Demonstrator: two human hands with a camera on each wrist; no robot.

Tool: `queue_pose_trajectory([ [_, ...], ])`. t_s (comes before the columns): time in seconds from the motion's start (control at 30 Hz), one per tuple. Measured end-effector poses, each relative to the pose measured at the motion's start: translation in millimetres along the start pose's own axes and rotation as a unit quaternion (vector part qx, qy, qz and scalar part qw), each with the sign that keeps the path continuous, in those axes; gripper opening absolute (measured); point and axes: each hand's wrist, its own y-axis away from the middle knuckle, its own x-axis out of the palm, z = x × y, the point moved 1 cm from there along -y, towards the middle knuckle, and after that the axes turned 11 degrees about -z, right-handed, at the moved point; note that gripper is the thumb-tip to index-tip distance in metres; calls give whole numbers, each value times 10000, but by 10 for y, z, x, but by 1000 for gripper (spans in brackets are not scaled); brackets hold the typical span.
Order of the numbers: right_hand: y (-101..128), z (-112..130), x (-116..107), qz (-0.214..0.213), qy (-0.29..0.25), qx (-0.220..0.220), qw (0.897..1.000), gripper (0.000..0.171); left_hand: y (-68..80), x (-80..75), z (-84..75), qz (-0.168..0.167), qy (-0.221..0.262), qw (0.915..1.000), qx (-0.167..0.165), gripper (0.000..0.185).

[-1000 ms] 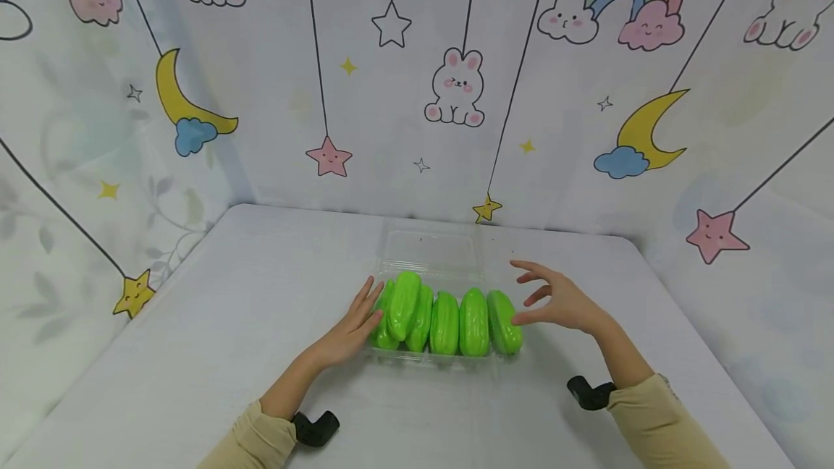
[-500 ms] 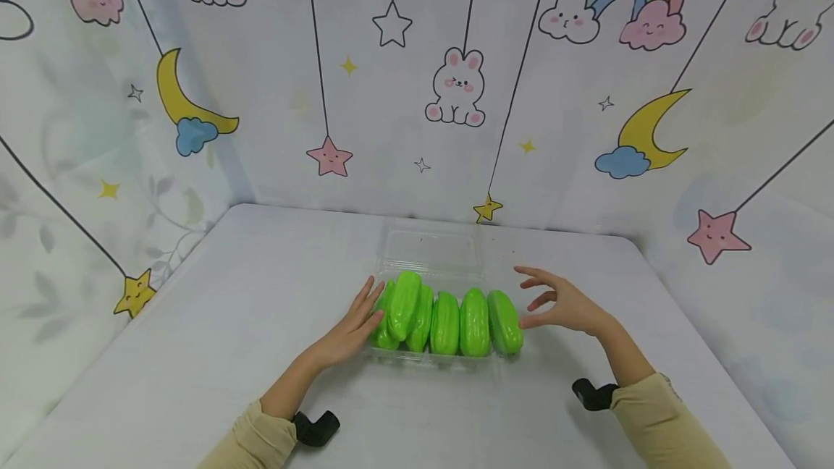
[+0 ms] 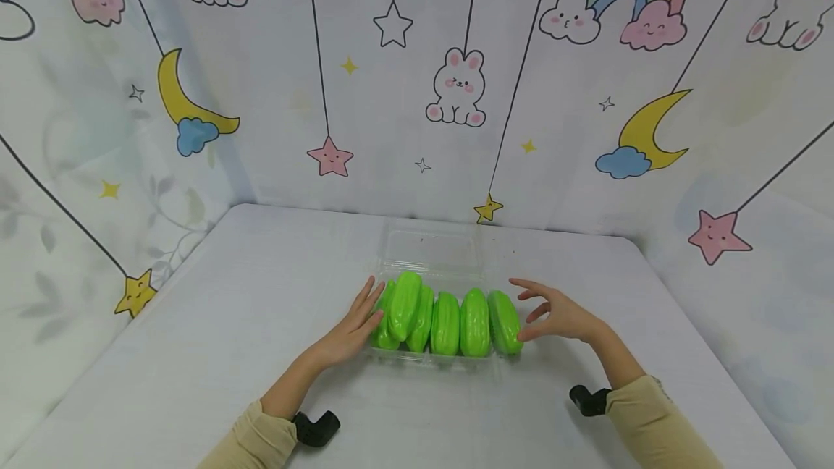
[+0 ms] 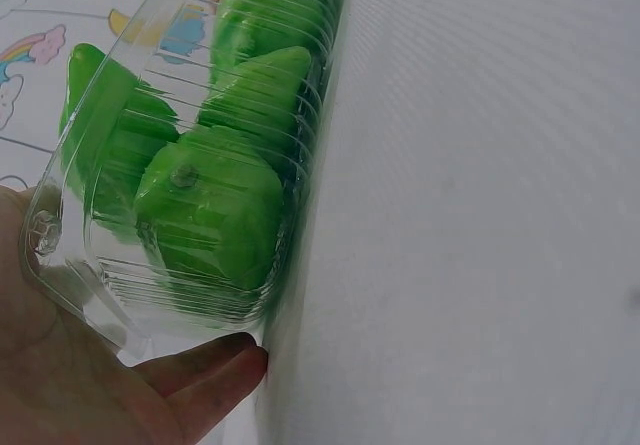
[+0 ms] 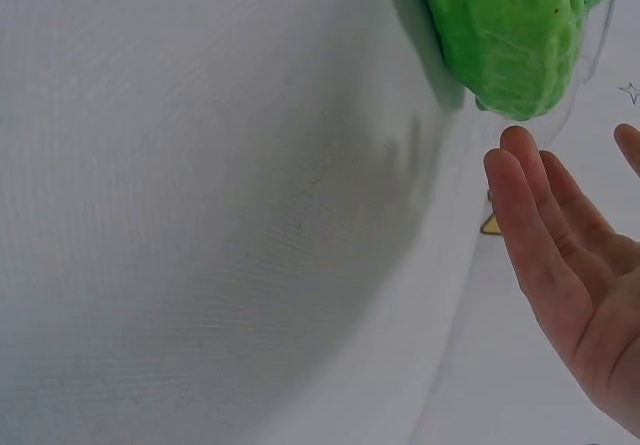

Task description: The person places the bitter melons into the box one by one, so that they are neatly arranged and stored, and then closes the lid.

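A clear plastic clamshell box (image 3: 425,358) stands on the table with several glossy bright-green, cucumber-shaped pieces (image 3: 445,324) lined up in it. One of these pieces (image 3: 405,306) lies on top of its neighbours at the left. My left hand (image 3: 348,331) rests against the box's left end with straight fingers; the left wrist view shows its fingertips (image 4: 225,360) low at the box's corner. At the right, a separate green piece (image 3: 504,323) lies just beyond the box wall. Beside that piece my right hand (image 3: 560,315) hovers, fingers spread and loosely bent, holding nothing, thumb tip close to the piece.
The box's transparent lid (image 3: 430,246) lies folded back behind it. White table (image 3: 260,273) surrounds the box, with a patterned cloth wall (image 3: 391,93) behind and at both sides. Black wrist-worn devices (image 3: 317,428) sit at both sleeves.
My right hand first drew slightly right, away from the separate green piece, then came down and left towards its near end. The left hand and the green pieces have stayed put.
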Motion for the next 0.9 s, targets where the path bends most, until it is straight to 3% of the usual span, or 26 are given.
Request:
queue_pose_trajectory([
  [0.53, -69, -130, 154, 197, 128, 195, 9995, 101, 8, -4, -4, 26, -33, 10000, 23, 55],
  [0.9, -51, -136, 201, 440, -407, 434, 9973, 101, 10, -7, 2, 64, -24, 10000, 5, 55],
])
